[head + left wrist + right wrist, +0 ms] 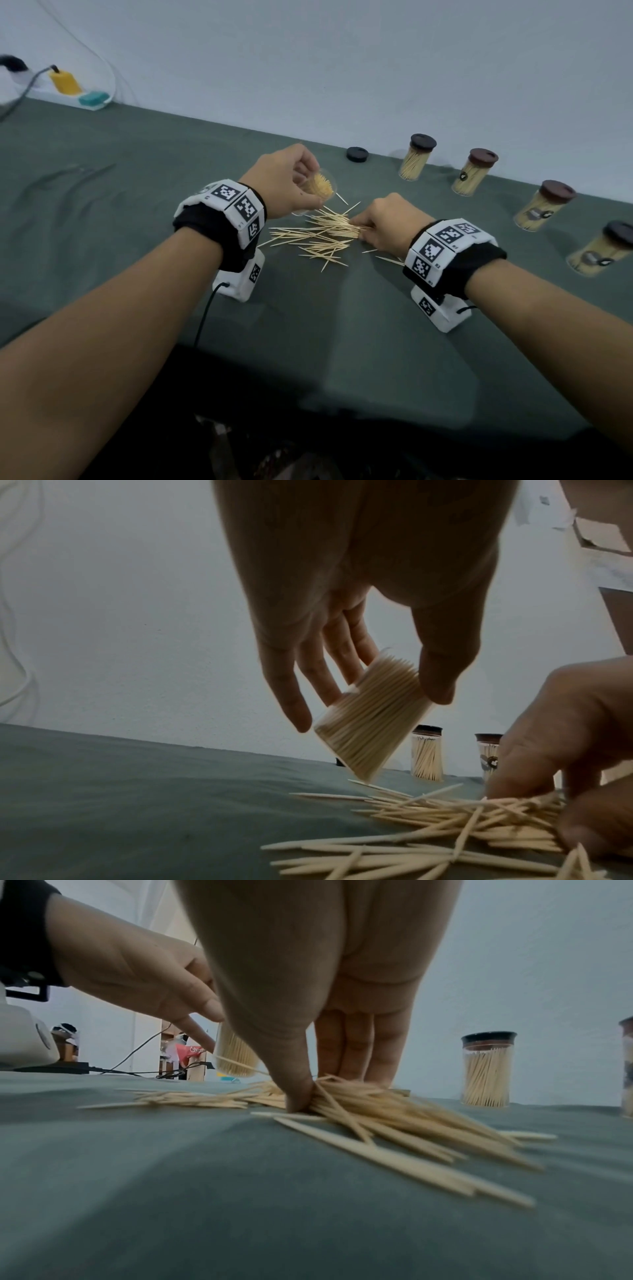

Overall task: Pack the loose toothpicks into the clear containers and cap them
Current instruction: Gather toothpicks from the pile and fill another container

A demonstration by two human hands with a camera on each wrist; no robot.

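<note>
the green tablecloth [102, 212] runs to a pale wall, and only the head view takes in the whole row along its far edge: four capped toothpick containers [416, 157] [474, 171] [544, 205] [599, 248], plus a loose black cap [357, 154] lying flat beside them. the wrist views catch just one or two of those.

the left hand [284, 181] holds an uncapped clear container [371, 721], tilted and packed with toothpicks; the left wrist view shows thumb on one side and fingers on the other, its base lifted just off the cloth. the head view alone shows its open mouth.

the right hand [387, 219] is down on the loose toothpick pile [325, 236]; the right wrist view shows thumb [299, 1093] and fingertips closing on a bundle against the cloth, the rest fanned out toward the camera.
</note>
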